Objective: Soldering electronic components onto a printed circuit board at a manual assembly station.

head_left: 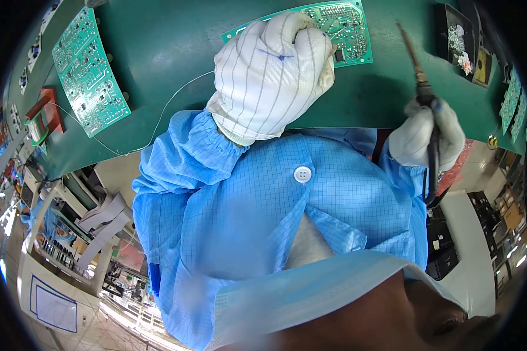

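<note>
Soldering work on the green circuit board at the far edge of the green desk is judged to be in hand but paused at this instant, not finished. The left hand, in a white striped glove, is closed into a fist resting on the near-left part of that board; a thin solder wire is seen running from the fist's side across the desk toward a spool on a red holder at the left, so the fingers are probably pinched on the wire, though the pinch itself is hidden by the glove. The right hand, also gloved, is wrapped tight around the handle of a soldering iron, held upright with the tip raised well clear of the board and to its right. No contact between tip and board is shown, so no joint is being made now. How many joints are done cannot be told; the board's pads are too small to read. A 2nd green circuit board lies apart at the left, untouched. A dark tray with a tip-cleaning wad is seen at the far right. Judged remaining: tip brought down, wire fed, joints completed.
</note>
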A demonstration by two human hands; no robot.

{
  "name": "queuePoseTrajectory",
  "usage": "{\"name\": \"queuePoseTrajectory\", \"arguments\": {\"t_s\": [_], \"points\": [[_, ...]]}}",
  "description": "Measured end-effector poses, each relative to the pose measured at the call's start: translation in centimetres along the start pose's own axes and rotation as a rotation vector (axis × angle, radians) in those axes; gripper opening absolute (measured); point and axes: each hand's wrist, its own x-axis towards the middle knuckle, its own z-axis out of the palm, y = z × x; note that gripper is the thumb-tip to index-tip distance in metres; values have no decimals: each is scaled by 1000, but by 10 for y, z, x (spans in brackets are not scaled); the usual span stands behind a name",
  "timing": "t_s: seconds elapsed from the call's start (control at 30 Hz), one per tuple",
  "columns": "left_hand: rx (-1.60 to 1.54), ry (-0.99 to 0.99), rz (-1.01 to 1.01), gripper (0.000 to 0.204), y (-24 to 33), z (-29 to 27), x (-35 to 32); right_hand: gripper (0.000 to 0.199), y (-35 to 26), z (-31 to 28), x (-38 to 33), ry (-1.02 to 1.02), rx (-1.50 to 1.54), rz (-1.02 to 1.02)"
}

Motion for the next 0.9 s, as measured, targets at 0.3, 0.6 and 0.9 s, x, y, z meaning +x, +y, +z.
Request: {"name": "queuePoseTrajectory", "arguments": {"t_s": [0.3,0.6,0.9], "points": [[-73,196,-38,25,-2,10,-1,19,13,-10,18,115,-103,30],[12,349,51,22,-2,0,24,20,1,17,-4,-26,98,-44],[-89,949,78,21,-11,102,-6,25,4,7,-6,-132,-1,-118]]}}
